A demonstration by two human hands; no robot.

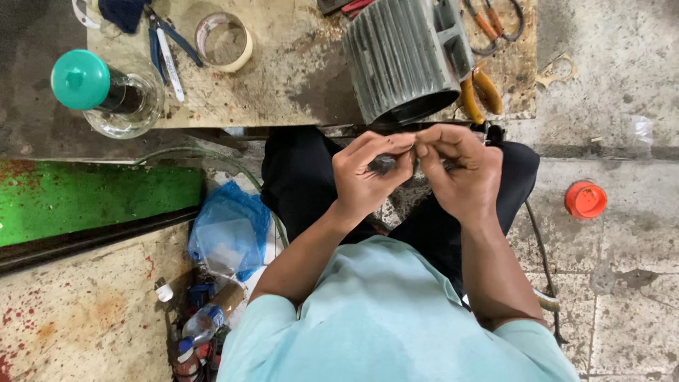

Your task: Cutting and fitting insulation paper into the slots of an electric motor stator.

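My left hand [368,173] and my right hand [460,170] meet over my lap, fingertips pinched together on a small dark metal part [385,164] held between them. Most of the part is hidden by my fingers, so I cannot tell its shape. Just beyond my hands a grey ribbed motor housing [403,60] lies on its side on a worn wooden board [297,78]. Orange-handled pliers [481,92] lie next to the housing on its right.
A tape roll [225,41], blue-handled pliers [166,46] and a glass jar with a teal lid [106,88] stand on the board at left. A blue plastic bag [230,230] and small bottles [201,322] sit on the floor. An orange cap [585,199] lies at right.
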